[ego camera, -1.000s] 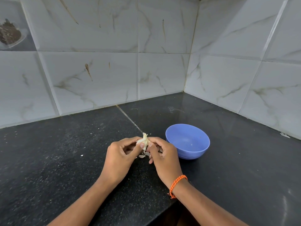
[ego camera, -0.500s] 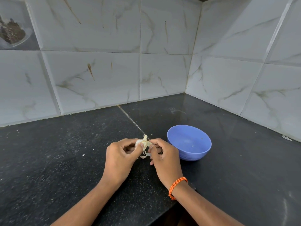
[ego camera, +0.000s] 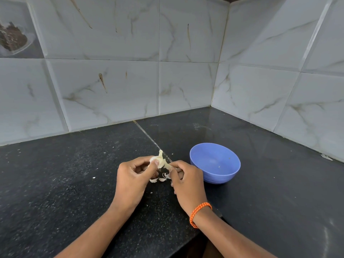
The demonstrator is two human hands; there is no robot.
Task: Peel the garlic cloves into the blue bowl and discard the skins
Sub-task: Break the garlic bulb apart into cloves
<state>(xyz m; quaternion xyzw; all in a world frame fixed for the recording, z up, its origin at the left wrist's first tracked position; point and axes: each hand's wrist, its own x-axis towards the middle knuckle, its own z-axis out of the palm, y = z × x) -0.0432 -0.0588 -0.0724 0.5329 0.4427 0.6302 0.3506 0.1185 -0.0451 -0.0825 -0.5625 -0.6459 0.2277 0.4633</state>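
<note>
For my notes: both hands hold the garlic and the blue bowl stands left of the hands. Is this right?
Not quite: in the head view the blue bowl stands right of the hands. The left hand and right hand do both hold the garlic.

walls (ego camera: pixel 130 43): grey marbled tiles, corner | counter (ego camera: pixel 55 183): black speckled stone, seam

Soft, even, fairly bright light with only faint shadows. The dark counter (ego camera: pixel 260 183) carries a dull sheen toward 2 o'clock, mirroring the wall tiles (ego camera: pixel 186 86). Wide-angle bending shows at the edges; the center stays sharp.
</note>
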